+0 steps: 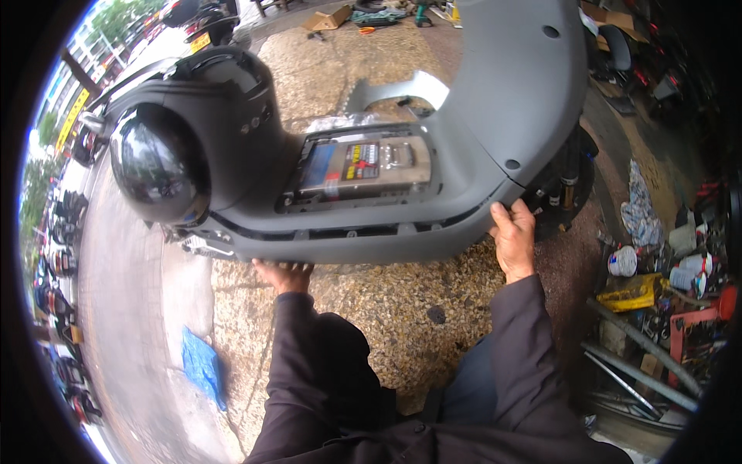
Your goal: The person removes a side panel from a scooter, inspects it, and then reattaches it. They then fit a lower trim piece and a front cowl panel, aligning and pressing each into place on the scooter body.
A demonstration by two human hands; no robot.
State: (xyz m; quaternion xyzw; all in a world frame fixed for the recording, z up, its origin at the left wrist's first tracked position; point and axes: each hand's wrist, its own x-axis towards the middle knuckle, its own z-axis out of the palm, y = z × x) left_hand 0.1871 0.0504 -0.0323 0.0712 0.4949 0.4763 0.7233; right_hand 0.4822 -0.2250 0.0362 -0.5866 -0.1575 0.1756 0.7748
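Observation:
A grey electric scooter body [479,131] lies across the view, its footboard opened to show a battery compartment [363,166]. A glossy black helmet [158,166] rests on the black seat [224,108] at the left. My left hand [284,276] reaches under the lower edge of the grey side panel [363,247], fingers hidden beneath it. My right hand [513,238] grips the same panel's edge near the front wheel [568,182]. Both arms wear dark sleeves.
Pebbled pavement [402,301] lies below the scooter. A blue cloth [202,367] sits on the ground at lower left. Tools, metal bars, rags and containers [657,286] are piled at the right. Parked scooters [66,232] line the far left.

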